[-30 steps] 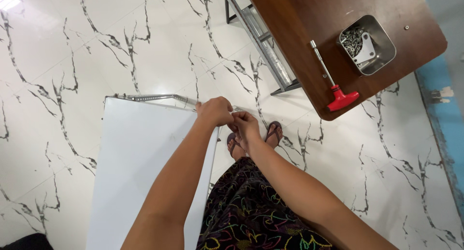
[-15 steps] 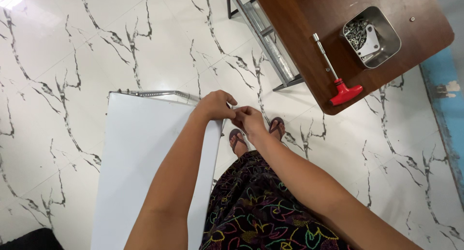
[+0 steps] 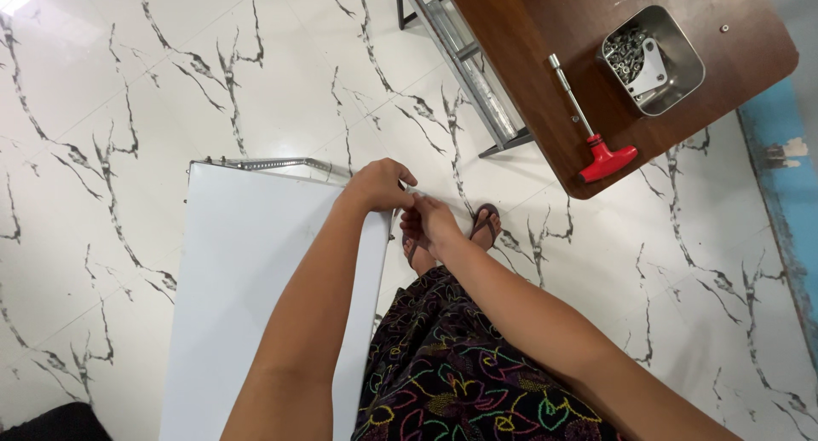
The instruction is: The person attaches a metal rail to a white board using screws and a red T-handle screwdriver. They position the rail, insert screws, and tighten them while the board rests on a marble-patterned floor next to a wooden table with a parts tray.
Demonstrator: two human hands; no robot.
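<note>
A tall white panel (image 3: 247,288) stands on edge in front of me, with a perforated metal rail (image 3: 273,163) along its top. My left hand (image 3: 377,185) grips the panel's upper right corner, fingers closed over the end of the rail. My right hand (image 3: 429,221) is right beside it, fingertips pinched on something small at that corner; the small part itself is hidden by my fingers.
A brown wooden table (image 3: 588,74) at upper right carries a red T-handled wrench (image 3: 596,143) and a square metal tray (image 3: 673,83) of screws and a bracket. A metal frame (image 3: 464,74) stands under the table. White marbled floor all around; my sandalled feet (image 3: 486,224) below.
The view has drifted slightly; both hands stay at the panel's corner, with the right hand's fingers shifting a little against the rail end.
</note>
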